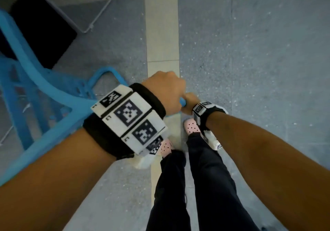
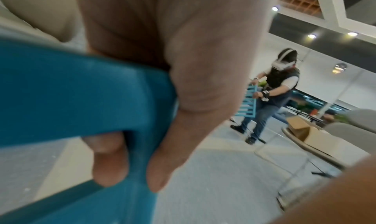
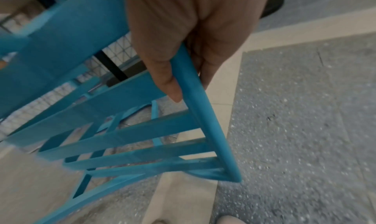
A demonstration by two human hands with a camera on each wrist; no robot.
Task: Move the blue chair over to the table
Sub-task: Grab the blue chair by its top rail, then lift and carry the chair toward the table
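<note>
- Grey speckled floor (image 1: 250,52) with a pale strip down the middle lies under the person's feet, and a black seat with thin metal legs (image 1: 42,25) stands at the top left of the head view.
- No worktop shows in the head view, so how far the chair has to go cannot be told.
- Blue chair (image 1: 44,94) hangs tilted in front of the person and to their left; its feet cannot be seen, so it looks lifted, but that is a guess.
- Left hand (image 1: 164,91) has a tight grip on a blue bar of the chair; in the left wrist view the fingers (image 2: 109,160) curl under the bar and the thumb lies on top.
- Right hand (image 1: 190,102) has a tight grip on a thin blue edge rail, with the thumb (image 3: 168,82) pressed along it.
- Flat slats (image 3: 130,137) run across the chair back with gaps between them.
- It looks hard and stiff, so it likely will not bend or squash.
- It seems light enough for two hands to carry, but it is wide and may swing or bump things.
- Smooth paint may feel slippery, so thick frame bars are a safer place to hold than thin slats.
- Another person (image 2: 278,89) far off holds a blue slatted thing too.
</note>
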